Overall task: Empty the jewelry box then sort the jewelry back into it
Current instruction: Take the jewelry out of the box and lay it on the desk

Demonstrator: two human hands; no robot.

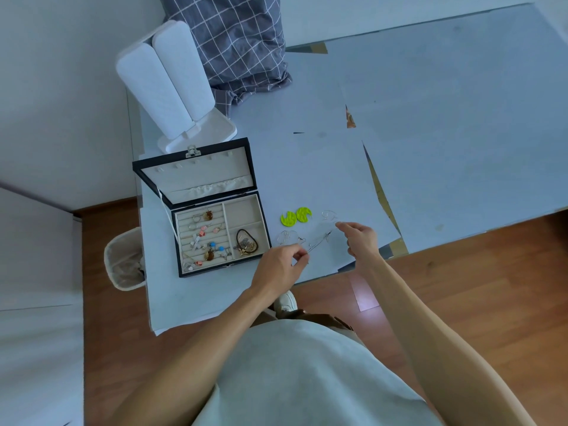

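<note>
The black jewelry box stands open on the table, its cream ring rolls full of several earrings and rings, a brown cord and gold charm in the lower right compartment. Two lime-green earrings lie right of the box, with silver hoops and more silver pieces nearby. A thin silver chain stretches between my hands. My left hand pinches its lower end. My right hand pinches the upper end with fingertips.
A white folding mirror stand sits behind the box, beside a grey checked cloth. A woven waste basket stands on the wooden floor left of the table. The table surface is covered in pale paper sheets.
</note>
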